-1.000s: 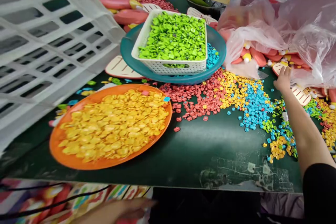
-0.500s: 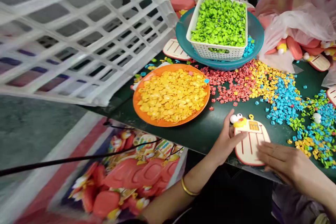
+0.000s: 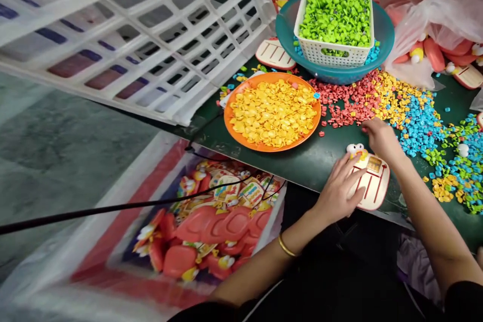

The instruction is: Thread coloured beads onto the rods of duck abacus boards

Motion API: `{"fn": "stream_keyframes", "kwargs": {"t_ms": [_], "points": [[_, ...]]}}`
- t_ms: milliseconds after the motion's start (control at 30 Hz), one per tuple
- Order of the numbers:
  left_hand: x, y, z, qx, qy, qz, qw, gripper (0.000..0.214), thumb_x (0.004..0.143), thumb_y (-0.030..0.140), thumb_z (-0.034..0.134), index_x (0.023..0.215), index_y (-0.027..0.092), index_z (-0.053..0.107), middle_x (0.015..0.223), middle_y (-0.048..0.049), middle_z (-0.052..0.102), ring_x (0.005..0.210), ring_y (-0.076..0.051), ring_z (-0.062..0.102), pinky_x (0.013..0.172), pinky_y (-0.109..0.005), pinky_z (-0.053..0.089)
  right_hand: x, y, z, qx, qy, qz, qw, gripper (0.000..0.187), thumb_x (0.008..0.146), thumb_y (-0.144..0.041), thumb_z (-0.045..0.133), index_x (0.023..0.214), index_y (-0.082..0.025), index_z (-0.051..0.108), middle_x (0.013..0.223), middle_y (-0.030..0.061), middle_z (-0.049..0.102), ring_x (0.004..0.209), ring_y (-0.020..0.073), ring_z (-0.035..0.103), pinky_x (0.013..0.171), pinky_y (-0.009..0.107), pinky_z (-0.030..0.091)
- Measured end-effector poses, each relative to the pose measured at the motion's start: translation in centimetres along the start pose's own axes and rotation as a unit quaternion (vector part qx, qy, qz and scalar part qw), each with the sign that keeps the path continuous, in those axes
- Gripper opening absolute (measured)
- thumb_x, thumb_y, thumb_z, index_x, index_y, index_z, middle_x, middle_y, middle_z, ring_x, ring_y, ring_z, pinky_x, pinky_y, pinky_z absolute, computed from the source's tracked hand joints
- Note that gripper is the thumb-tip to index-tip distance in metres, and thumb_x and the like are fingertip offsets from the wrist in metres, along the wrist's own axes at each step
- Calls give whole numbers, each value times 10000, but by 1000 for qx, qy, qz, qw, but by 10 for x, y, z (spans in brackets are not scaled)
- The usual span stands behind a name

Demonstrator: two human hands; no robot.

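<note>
A flat cream toy board (image 3: 372,188) with red edging, slots and a duck head with bulging white eyes lies at the table's front edge. Over its left side lies my left hand (image 3: 339,188), fingers spread across the duck head and the board's face. Just beyond the board, my right hand (image 3: 383,141) is closed in a pinch, with a small red plastic piece (image 3: 364,130) at its fingertips. Loose red pieces (image 3: 345,103) are heaped past that hand, beside yellow pieces (image 3: 396,93) and blue pieces (image 3: 417,126).
An orange plate (image 3: 228,126) of yellow pieces is left of my hands. Behind it, a white basket (image 3: 335,55) of green pieces sits in a teal bowl (image 3: 388,40). A white crate (image 3: 181,110) leans at left. Red toys (image 3: 222,224) fill a bag below the table edge.
My right hand has left the board's right side and moved forward to a red piece. My left hand's fingers now lie spread on top of the board. The view has shifted.
</note>
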State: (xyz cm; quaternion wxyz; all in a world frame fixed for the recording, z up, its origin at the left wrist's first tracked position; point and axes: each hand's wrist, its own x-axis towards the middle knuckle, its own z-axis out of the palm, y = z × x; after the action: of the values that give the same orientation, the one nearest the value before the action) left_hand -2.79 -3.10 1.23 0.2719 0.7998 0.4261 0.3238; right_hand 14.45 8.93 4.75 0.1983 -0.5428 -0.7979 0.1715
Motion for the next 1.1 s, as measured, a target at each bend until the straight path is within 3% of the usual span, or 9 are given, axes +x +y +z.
{"fn": "stream_keyframes", "kwargs": {"t_ms": [133,200,300,633,900,1000,1100], "points": [[6,-19,-15,6,-122,136,983,424,1007,369,474,1374,172,552,1517,-113,484,1497,-281,302,1222,-530,266,-72,13,-22,41,84,53,994,226,967,-193,399,987,-196,624,882,67,588,822,206,564,767,326,468],[9,-21,-16,28,-137,144,980,462,1013,397,456,1410,171,525,1529,-120,467,1484,-281,328,1215,-522,271,-100,13,-18,19,85,79,993,275,960,-181,381,1078,-195,629,910,78,557,844,218,555,777,343,482],[11,-16,-9,65,-136,122,981,485,1016,423,431,1434,188,504,1542,-116,451,1450,-282,378,1185,-503,297,-117,10,-5,-4,71,91,993,336,955,-173,377,1163,-187,640,937,90,515,898,231,547,809,363,502],[11,-2,4,94,-112,68,987,512,1000,455,437,1454,224,483,1534,-90,464,1413,-267,399,1158,-436,284,-115,16,7,-24,169,56,984,256,968,-241,517,1113,-258,727,987,83,595,896,208,552,770,354,520],[8,-7,9,62,-93,73,991,675,1018,537,357,1543,120,276,1544,-156,433,1456,-254,356,1197,-422,254,-145,-4,20,15,155,-3,988,351,955,-133,486,1208,-265,690,1021,93,656,955,208,611,803,358,559],[8,-9,10,50,-88,86,991,740,1015,564,334,1572,109,158,1574,-187,373,1482,-258,321,1198,-431,270,-130,-9,17,87,128,-44,987,376,951,-106,458,1180,-275,703,1058,77,695,997,197,645,870,359,555],[8,-9,10,51,-97,83,990,777,1005,568,358,1573,88,133,1601,-219,299,1511,-288,256,1196,-459,290,-83,-13,7,139,105,-36,984,315,964,-173,479,1119,-292,726,1035,54,714,984,197,664,864,361,554]]}}
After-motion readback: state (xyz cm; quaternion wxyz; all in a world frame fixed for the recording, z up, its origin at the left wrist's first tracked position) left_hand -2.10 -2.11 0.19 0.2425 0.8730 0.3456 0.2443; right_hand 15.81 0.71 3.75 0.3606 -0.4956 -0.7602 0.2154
